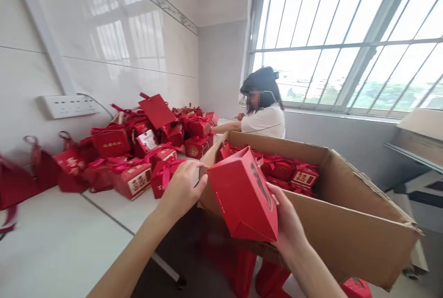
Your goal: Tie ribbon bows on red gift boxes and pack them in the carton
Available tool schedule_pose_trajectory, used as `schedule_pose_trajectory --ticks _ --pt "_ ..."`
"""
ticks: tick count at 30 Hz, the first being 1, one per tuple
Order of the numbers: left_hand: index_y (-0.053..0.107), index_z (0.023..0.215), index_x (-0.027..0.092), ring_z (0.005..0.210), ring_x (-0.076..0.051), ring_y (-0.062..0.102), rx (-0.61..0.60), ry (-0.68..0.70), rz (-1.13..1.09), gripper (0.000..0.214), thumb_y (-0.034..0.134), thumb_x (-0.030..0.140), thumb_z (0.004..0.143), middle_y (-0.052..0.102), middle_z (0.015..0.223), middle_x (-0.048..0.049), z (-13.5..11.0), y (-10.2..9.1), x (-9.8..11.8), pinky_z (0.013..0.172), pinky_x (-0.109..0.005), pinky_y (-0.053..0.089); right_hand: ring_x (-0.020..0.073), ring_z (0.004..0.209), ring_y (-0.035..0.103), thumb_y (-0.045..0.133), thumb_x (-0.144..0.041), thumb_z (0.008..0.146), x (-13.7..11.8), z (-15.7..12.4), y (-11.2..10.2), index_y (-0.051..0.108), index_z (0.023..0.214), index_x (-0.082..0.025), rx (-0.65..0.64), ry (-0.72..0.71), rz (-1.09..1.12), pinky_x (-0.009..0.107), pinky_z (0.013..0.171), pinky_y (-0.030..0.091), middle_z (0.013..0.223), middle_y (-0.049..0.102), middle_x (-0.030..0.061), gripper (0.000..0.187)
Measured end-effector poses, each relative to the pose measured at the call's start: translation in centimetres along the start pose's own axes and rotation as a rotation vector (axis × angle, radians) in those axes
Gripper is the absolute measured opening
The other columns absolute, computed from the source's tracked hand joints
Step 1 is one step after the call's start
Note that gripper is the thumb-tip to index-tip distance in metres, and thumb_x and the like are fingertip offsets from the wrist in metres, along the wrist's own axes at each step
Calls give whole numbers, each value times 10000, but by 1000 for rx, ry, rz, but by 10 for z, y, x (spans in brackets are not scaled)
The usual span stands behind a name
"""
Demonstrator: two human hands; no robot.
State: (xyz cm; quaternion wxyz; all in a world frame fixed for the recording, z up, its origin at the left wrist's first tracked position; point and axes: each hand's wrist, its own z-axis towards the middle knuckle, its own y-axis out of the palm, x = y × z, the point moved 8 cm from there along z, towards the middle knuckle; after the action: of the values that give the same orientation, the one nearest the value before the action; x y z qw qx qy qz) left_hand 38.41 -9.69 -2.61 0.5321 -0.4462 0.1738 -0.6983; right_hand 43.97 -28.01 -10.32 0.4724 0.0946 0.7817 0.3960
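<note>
Head camera gave me a smooth red gift box, tilted in the air in front of the near wall of an open carton. Its card was stiff and faintly sheened, with a tapering shape, sharp edges, triangular folds at the lower end, small pale lettering and a rounded window cut in one face. I had the right hand gripping it along that windowed side. The left hand was half curled at its upper left corner, thumb apart from the fingers; from my end I could not tell whether it pinched the card.

The carton was brown corrugated board with frayed, ribbed edges, and inside it I saw red boxes tied with ribbon. To the left, more ribboned boxes lay heaped on a pale, flat desk crossed by a dark seam. Behind it I made out a glossy tiled wall with a white power strip. A co-worker in a dark cap and white top was near a barred window beyond the carton.
</note>
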Motion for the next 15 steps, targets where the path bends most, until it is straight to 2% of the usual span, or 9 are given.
schedule_pose_trajectory --ticks 1,4,7,11,15 --pt "550 1093 165 1143 -253 522 13 62 11 327 417 344 854 591 1166 -105 7 12 4 978 -412 414 181 693 677 574 -321 766 -22 0 -11 665 843 -208 50 -85 -51 293 655 567 819 719 12 163" --pt "495 1194 189 1258 -254 431 -20 181 43 373 413 347 867 526 1290 -98 17 49 4 1037 -434 352 230 731 684 603 -334 733 -105 -9 -37 647 923 -215 164 -465 -251 321 587 563 917 717 38 229" --pt "468 1231 219 1296 -266 388 -94 212 75 388 411 372 879 497 1336 -91 17 80 -6 1052 -469 305 190 724 680 591 -310 768 -172 -19 -44 637 890 -218 182 -744 -427 249 529 512 933 710 32 159" --pt "447 1237 241 1291 -272 394 -79 188 113 355 394 303 892 518 1313 -96 10 103 -20 1029 -488 277 93 752 649 531 -210 813 -216 -5 -39 599 896 -249 132 -814 -627 226 549 426 987 679 -29 115" --pt "388 1255 236 1310 -274 362 14 174 112 385 425 274 874 497 1320 -111 4 113 -23 1041 -494 221 118 727 647 585 -243 770 -234 42 -53 546 915 -231 313 -791 -744 209 537 458 963 675 6 151"
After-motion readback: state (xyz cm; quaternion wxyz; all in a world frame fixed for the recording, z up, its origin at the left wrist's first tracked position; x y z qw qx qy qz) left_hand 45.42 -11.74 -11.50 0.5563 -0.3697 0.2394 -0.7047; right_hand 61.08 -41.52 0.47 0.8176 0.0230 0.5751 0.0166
